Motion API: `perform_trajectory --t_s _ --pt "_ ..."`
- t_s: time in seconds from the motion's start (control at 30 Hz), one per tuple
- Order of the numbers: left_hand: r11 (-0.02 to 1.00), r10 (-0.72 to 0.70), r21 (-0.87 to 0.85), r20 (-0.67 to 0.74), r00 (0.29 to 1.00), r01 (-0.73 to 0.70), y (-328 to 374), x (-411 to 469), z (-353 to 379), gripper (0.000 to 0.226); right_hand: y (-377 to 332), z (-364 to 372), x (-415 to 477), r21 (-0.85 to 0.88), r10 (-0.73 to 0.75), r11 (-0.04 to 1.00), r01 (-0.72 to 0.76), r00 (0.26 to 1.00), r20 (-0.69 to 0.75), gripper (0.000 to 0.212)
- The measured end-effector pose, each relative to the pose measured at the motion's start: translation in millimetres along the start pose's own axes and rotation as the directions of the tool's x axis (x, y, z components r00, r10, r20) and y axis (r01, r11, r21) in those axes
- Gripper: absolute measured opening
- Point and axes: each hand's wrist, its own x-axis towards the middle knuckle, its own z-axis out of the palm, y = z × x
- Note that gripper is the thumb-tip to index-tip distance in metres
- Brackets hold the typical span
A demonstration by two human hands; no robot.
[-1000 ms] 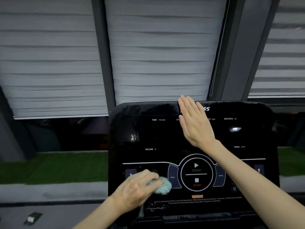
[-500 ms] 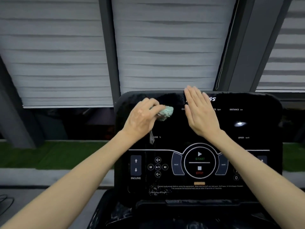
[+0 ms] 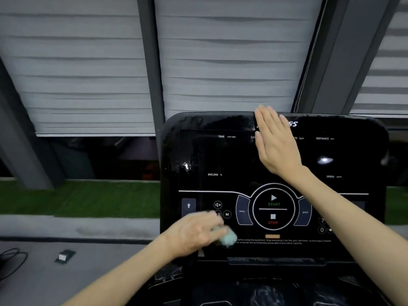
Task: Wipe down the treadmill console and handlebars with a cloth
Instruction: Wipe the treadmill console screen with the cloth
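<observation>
Now left hand (image 3: 194,234) grips fluffy mint cloth (image 3: 228,238) on glossy black console (image 3: 198,155); right hand (image 3: 276,144) flat.

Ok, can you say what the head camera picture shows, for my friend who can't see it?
A person's left hand holds a pale green cloth against the lower left of a black treadmill console, while the right hand lies flat near its top. Grey blinds hang behind.

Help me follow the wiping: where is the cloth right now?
Head view: the small pale-green cloth is gripped in the left hand at the lower left of the glossy black treadmill console, below the media buttons and left of the red STOP label.
</observation>
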Motion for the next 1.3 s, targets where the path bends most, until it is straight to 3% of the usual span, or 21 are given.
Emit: perform_trajectory --t_s 0.2,0.3,0.4,0.53,0.7,0.9,1.1,1.3 --pt "0.974 -0.166 0.099 -0.307 0.937 0.205 -74 75 -60 0.035 1 0 0 -0.015 0.010 1.000 -0.010 1.000 0.015 0.053" --pt "0.934 -0.229 0.178 -0.370 0.901 0.310 -101 98 -88 0.034 0 0 0 -0.012 0.010 1.000 -0.010 1.000 0.017 0.052" --pt "0.932 -0.288 0.104 -0.369 0.884 0.347 -100 95 -85 0.035 1 1 -1 -0.002 0.008 1.000 -0.008 1.000 0.013 0.052" --pt "0.961 -0.268 -0.013 -0.286 0.920 0.276 -60 50 -49 0.037 2 2 -1 0.015 0.000 1.000 0.000 1.000 0.009 0.052" --pt "0.974 -0.194 -0.127 -0.035 0.980 0.188 1 -33 -5 0.026 1 1 0 0.042 0.000 0.999 0.000 1.000 0.004 0.052" --pt "0.999 0.008 -0.034 0.134 0.991 -0.003 -2 -34 -16 0.040 1 1 0 0.045 0.011 0.999 -0.011 1.000 -0.005 0.052" --pt "0.985 -0.158 0.028 -0.242 0.957 0.170 -86 38 -79 0.032 0 2 0 0.049 0.011 0.999 -0.010 1.000 -0.011 0.053" --pt "0.939 -0.278 0.099 -0.350 0.895 0.331 -129 68 -108 0.042 0 1 -1 0.049 0.013 0.999 -0.012 1.000 -0.019 0.052"
